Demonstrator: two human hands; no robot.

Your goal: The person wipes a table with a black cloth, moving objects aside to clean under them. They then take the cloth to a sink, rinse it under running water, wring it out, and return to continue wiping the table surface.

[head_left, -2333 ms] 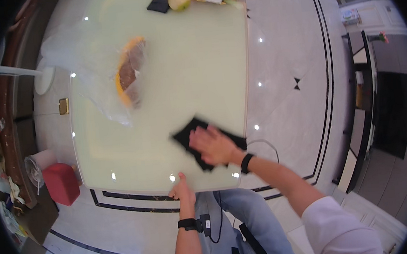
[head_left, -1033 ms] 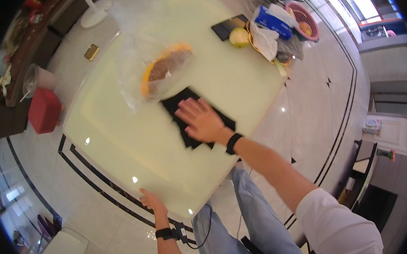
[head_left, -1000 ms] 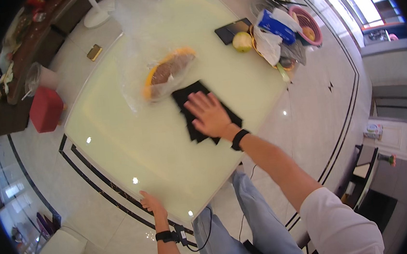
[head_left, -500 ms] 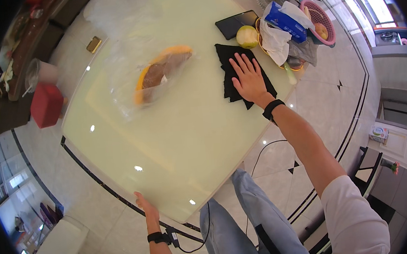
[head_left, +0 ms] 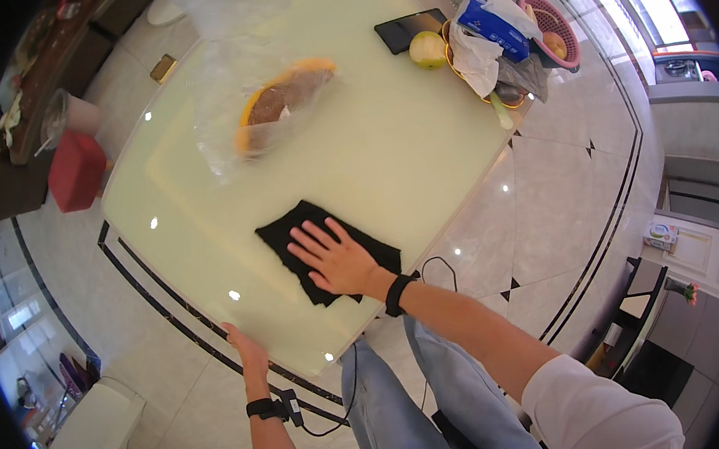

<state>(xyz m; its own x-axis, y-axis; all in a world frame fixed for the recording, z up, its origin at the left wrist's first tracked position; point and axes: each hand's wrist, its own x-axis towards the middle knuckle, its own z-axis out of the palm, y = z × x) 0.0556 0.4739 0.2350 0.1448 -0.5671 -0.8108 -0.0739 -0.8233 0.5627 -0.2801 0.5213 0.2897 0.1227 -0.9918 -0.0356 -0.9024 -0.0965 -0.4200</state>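
My right hand (head_left: 337,259) lies flat with spread fingers on a black cloth (head_left: 282,235). The cloth is spread out on the pale, glossy table (head_left: 183,257), near the edge closest to me. At the table's left front edge is my left hand (head_left: 248,351), fingers stretched out and holding nothing; part of it is turned out of sight. Farther back on the table lies a yellow-rimmed brown item (head_left: 277,108), partly covered by clear plastic film (head_left: 220,147).
Toward the far right stand a black tablet-like slab (head_left: 409,30), a pale green round fruit (head_left: 427,50), a blue tissue pack (head_left: 492,29) and a pink basket (head_left: 555,32). A red stool (head_left: 77,170) is left of the table. A cable (head_left: 357,387) hangs from my left wrist.
My right hand and the black cloth under it have moved from beside the fruit at the far right toward me and to the left. My left hand stays at the table edge.
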